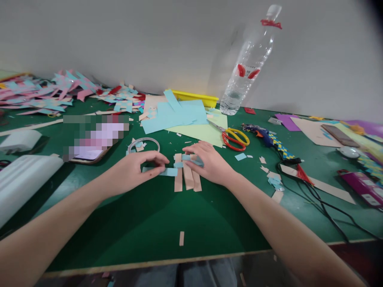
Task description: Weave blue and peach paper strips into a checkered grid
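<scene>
Green worktop, grey wall, paper strips in both hands

So the paper piece is in the middle of the worktop, near the front: three peach strips fanning toward the person, with short blue bands across the upper part. Left hand has its grip closed in a light thumb-and-finger pinch on a loose blue strip, whose free end reaches the leftmost peach strip. Right hand is curled over the bands; can't tell if its grip is pinching or just pressing.

Handling-wise, I'd call it near weightless, bendy and easy to crease. Probably skids about too, so flat fingertips on the crossings seem best, and hold a loose strip by its end, gently.

Scissors lie beyond the right hand, a bottle stands near the wall, and blue sheets sit behind the strips.
</scene>
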`<state>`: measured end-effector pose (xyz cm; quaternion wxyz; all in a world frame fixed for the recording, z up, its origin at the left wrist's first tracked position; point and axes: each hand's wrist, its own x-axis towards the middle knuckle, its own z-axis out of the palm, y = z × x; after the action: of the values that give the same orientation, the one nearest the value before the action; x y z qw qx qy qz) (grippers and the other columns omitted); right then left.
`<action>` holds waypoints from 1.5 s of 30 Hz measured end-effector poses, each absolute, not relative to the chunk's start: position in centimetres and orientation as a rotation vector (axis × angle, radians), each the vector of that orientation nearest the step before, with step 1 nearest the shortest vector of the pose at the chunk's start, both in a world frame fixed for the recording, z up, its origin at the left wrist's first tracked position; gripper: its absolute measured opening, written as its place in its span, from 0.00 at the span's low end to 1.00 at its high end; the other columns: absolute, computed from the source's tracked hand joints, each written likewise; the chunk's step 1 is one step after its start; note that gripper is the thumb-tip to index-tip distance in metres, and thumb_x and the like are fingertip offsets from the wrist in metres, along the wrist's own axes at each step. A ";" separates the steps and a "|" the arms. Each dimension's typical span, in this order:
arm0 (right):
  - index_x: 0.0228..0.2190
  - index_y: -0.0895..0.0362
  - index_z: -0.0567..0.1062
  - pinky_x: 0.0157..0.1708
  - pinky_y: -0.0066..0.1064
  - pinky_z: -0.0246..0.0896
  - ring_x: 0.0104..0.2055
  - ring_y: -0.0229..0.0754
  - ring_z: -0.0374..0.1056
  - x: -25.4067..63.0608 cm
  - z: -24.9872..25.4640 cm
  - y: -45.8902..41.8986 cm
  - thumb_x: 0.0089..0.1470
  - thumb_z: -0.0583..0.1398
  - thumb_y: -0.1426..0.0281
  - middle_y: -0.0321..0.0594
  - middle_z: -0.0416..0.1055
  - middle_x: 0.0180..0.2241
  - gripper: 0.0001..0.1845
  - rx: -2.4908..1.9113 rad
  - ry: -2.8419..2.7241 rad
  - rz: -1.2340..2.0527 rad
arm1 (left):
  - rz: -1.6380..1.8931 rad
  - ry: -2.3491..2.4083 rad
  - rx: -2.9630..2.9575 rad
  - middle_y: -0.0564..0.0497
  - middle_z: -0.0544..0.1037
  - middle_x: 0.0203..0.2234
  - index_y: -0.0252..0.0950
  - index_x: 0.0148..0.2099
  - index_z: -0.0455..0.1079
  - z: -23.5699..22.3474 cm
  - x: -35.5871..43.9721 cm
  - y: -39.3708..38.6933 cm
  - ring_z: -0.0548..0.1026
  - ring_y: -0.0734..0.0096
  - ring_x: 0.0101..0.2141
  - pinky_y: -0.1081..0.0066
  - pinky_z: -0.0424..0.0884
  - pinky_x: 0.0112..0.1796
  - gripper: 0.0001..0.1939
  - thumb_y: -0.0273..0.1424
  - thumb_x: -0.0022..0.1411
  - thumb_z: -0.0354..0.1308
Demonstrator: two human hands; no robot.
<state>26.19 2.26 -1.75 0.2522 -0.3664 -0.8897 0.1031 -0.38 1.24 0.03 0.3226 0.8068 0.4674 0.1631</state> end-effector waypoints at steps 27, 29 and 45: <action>0.50 0.55 0.72 0.57 0.44 0.57 0.57 0.49 0.65 26.6 -0.5 2.1 0.57 0.63 0.55 0.45 0.73 0.52 0.24 -1.003 -2.433 0.467 | 0.310 1.258 2.159 0.49 0.78 0.32 0.39 0.46 0.74 -0.9 -1.1 1.9 0.74 0.64 0.32 0.68 0.68 0.32 0.18 0.45 0.61 0.55; 0.49 0.55 0.73 0.57 0.43 0.60 0.57 0.47 0.66 27.5 -0.5 2.6 0.61 0.59 0.59 0.44 0.73 0.52 0.18 -1.080 -2.388 0.472 | 0.317 1.261 2.161 0.49 0.78 0.33 0.39 0.46 0.74 -0.7 -1.0 1.8 0.74 0.63 0.32 0.67 0.68 0.32 0.18 0.45 0.61 0.55; 0.49 0.54 0.75 0.53 0.45 0.60 0.51 0.48 0.68 27.3 -1.2 3.1 0.55 0.65 0.60 0.41 0.76 0.50 0.21 -1.149 -2.475 0.548 | 0.347 1.250 2.156 0.48 0.79 0.35 0.40 0.46 0.75 -0.7 -0.8 1.5 0.75 0.62 0.34 0.65 0.70 0.36 0.18 0.44 0.61 0.54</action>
<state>27.30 3.09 -1.25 0.1781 -0.4063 -0.8750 0.1939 -0.84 1.48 -0.65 0.3077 0.8152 0.4729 0.1311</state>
